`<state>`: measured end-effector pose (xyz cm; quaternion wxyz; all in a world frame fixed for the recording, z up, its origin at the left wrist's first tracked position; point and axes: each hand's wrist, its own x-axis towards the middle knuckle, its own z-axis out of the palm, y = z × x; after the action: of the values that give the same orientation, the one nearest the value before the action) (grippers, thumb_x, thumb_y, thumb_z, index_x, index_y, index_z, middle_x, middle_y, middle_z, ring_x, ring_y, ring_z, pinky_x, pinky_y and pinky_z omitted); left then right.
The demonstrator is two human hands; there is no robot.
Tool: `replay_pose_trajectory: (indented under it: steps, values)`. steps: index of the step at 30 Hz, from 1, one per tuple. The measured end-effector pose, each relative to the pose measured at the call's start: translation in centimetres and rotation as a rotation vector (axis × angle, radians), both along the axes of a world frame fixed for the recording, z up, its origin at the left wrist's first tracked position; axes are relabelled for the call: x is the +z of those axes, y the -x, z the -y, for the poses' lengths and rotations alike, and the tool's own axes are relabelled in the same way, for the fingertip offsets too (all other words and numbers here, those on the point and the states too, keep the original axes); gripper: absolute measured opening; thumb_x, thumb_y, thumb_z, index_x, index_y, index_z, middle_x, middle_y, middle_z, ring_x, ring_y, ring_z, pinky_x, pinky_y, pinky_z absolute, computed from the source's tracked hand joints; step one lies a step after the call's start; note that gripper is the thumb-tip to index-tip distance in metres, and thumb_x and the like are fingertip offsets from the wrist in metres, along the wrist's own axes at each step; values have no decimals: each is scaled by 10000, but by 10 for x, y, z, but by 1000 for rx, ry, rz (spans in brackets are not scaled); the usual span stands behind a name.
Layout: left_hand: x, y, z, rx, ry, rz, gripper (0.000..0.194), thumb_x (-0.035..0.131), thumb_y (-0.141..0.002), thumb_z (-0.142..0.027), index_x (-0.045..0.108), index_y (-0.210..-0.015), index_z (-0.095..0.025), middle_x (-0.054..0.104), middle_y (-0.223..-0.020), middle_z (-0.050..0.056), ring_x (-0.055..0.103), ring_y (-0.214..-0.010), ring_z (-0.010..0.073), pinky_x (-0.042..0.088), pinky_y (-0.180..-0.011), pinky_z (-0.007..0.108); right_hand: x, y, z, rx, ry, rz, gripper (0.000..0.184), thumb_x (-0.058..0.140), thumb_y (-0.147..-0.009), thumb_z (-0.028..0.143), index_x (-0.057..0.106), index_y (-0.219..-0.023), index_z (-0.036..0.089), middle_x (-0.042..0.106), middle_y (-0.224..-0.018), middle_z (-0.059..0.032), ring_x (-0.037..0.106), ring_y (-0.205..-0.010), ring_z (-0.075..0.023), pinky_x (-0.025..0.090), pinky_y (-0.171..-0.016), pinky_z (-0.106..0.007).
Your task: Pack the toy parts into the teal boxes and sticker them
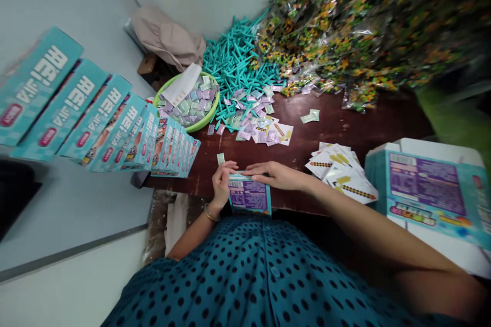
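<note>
A small teal cardboard box (250, 195) with a purple printed panel stands upright against my body at the table's front edge. My left hand (222, 183) is closed around its upper left corner, fingers bent over the top. Across the top edge lies my right hand (274, 174), its fingers fairly straight over the flap and its thumb on the printed side, gripping the box there. What the box contains is hidden. Just beyond my left hand is a small pale green packet (220, 158).
Teal boxes (115, 127) stand in a row at left. A green basket (215, 107) holds small packets. Teal sticks (238, 61) and bagged orange-green pieces (345, 36) are heaped behind. Printed cards (345, 171) and flattened cartons (429, 184) lie at right on the dark table (291, 156).
</note>
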<state>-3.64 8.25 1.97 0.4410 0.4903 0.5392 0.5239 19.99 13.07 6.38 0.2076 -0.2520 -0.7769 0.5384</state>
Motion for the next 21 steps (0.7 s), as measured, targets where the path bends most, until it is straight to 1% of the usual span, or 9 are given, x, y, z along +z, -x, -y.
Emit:
replay_pose_trajectory:
  steps: [2,4,8,10,11,14,16,18,21]
  values:
    - [-4,10,8,-63,-144,-199,376,572,-937,-530,763,-880,-211,735,-1142,114,680,-1083,267,504,-1038,475,-7,-3,10,-27,-13,6,445,595,-989,444,645,-1409,308,626,-1461,-44,571,-1385,-267,456,-1163,-449]
    - [-10,17,14,-90,-196,-295,358,578,-946,-514,782,-977,-221,746,-1121,115,681,-1077,266,514,-1020,469,-22,0,25,-179,-47,-16,461,668,-945,441,667,-1383,299,597,-1488,-69,548,-1405,-282,449,-1172,-466]
    - [-22,18,22,-29,-190,-305,352,549,-975,-470,784,-941,-210,754,-1071,118,690,-1038,258,525,-990,453,-59,22,59,-632,-120,-159,282,622,-976,415,757,-1160,251,697,-1305,-109,643,-1253,-265,484,-1122,-493]
    - [-23,14,23,-10,-177,-287,349,550,-977,-459,778,-899,-207,752,-1045,115,690,-1021,255,527,-980,448,-70,33,69,-745,-97,-210,262,596,-986,417,761,-1094,245,704,-1281,-114,640,-1243,-266,468,-1129,-507]
    - [-22,12,23,-4,-167,-281,343,555,-976,-456,774,-887,-207,750,-1038,110,689,-1018,253,526,-980,446,-72,37,71,-773,-59,-227,286,608,-974,433,748,-1136,243,676,-1339,-118,620,-1276,-270,452,-1144,-508]
    - [-6,11,14,38,-181,-281,316,563,-981,-434,755,-878,-206,739,-1037,92,684,-1018,243,519,-993,434,-57,42,69,-750,138,-259,586,668,-912,505,584,-1420,224,612,-1441,-133,627,-1277,-272,496,-1099,-468]
    - [13,13,2,111,-244,-291,290,554,-995,-408,738,-906,-202,729,-1077,85,674,-1062,234,499,-1033,423,-31,45,67,-669,184,-204,671,687,-892,503,523,-1475,214,699,-1306,-113,701,-1129,-261,559,-999,-424]
    - [35,18,-12,219,-334,-289,248,561,-1001,-382,723,-1024,-196,704,-1186,87,643,-1162,234,460,-1096,421,-1,53,66,-636,32,-90,623,706,-890,432,547,-1455,223,723,-1254,-99,707,-1099,-269,554,-995,-417]
    - [63,27,-28,374,-505,-239,310,547,-1015,-346,645,-1274,-206,614,-1368,99,566,-1302,254,423,-1150,452,26,76,57,-674,-337,94,736,784,-844,364,500,-1509,226,519,-1537,-162,534,-1366,-350,436,-1141,-504]
